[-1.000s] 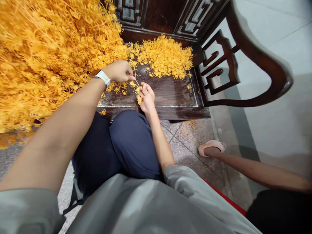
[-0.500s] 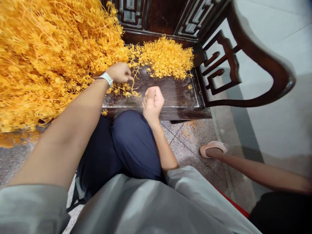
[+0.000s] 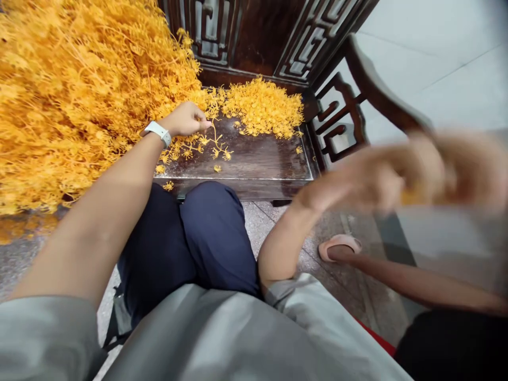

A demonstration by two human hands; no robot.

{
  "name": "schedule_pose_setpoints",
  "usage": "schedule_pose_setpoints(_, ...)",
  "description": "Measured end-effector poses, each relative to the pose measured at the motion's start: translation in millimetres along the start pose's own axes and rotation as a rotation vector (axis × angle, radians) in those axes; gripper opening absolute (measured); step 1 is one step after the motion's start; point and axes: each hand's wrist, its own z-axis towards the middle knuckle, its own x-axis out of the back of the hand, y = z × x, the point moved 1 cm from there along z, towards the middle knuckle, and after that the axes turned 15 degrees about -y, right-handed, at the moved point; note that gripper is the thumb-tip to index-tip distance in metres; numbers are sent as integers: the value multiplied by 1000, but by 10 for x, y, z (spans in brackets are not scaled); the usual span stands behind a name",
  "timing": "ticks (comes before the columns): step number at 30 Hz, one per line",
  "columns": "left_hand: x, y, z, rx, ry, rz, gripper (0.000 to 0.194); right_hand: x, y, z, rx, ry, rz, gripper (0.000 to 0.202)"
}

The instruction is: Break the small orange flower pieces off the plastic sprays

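My left hand (image 3: 185, 119), with a white watch on its wrist, is closed in a pinch on the stem of a yellow plastic flower sprig (image 3: 216, 138). The sprig's small spidery heads rest on the dark wooden seat (image 3: 262, 161). To the left rises a big heap of the same yellow sprigs (image 3: 87, 79). Far right, my right hand (image 3: 377, 182) is smeared by motion and its fingers are unclear. Another person's blurred hand (image 3: 468, 164) meets or overlaps it, and an orange-yellow patch shows between the two hands.
A smaller pile of loose yellow flower heads (image 3: 264, 108) lies at the back of the seat. The carved armrest (image 3: 353, 100) bounds the right side. Another person's leg and pale shoe (image 3: 325, 247) are on the tiled floor at right.
My right hand has swung from above the seat's front edge far to the right. Another person's hand has come into view there. My left hand has shifted slightly left, still pinching the sprig.
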Motion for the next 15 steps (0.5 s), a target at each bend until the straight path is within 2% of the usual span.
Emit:
schedule_pose_setpoints(3,7,52,-29,-8,30,-28,30,-20,190,234,40,47,37,30)
schedule_pose_setpoints(8,16,137,-46,-52,53,-74,33,79,448,694,156,374,438,20)
schedule_pose_setpoints(10,15,143,-40,-61,88,-76,34,70,469,783,116,383,475,25)
schedule_pose_setpoints(12,17,138,-35,-58,112,-74,35,9,383,742,118,229,466,28)
schedule_pose_setpoints(15,26,131,-40,-58,98,-77,34,-84,96,517,347,-222,418,17)
